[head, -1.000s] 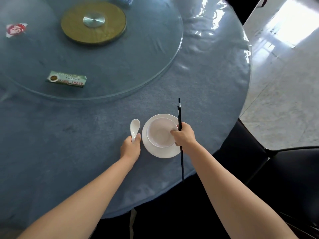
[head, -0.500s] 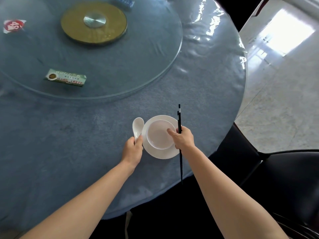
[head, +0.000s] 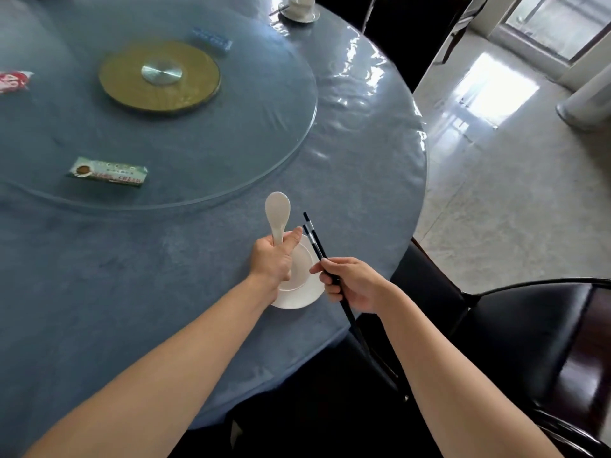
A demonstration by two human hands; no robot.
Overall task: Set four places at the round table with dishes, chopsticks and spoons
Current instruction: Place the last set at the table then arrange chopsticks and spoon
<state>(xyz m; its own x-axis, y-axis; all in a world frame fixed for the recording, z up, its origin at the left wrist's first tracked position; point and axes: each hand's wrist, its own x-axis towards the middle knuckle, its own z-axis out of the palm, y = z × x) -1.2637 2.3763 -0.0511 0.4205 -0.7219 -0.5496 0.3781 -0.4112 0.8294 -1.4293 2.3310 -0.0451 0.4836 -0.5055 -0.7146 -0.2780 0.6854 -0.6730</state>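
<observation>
The left hand (head: 272, 259) is closed in a fist around the handle of a white ceramic soup spoon (head: 277, 214), thumb stretched up along the side; the spoon stands upright with its oval bowl above the knuckles. The right hand (head: 353, 285) pinches a pair of long black chopsticks (head: 317, 249) between thumb and curled fingers, near their middle. The chopsticks slant from the hand up and leftward, their banded tips lying over the far right edge of the plate, while their lower ends run past the tabletop's edge toward the person.

A round white ceramic plate (head: 301, 297) rests on the blue cloth-covered round tabletop (head: 132, 292), close to its near edge. A shallow white bowl (head: 302, 266) sits on the plate, partly hidden behind the left hand.

Beyond the plate lies a large clear glass turntable (head: 251, 133), with a gold disc with a silver hub (head: 160, 76) at its middle. On the glass, left of the plate, sits a green printed packet (head: 107, 172); a small blue box (head: 211, 39) lies beyond the gold disc, and a red-and-white packet (head: 13, 81) shows at the far left. At the tabletop's far edge beyond the plate stands another white place setting (head: 299, 9). Right of the plate a black chair (head: 529, 325) stands beside the tabletop.
</observation>
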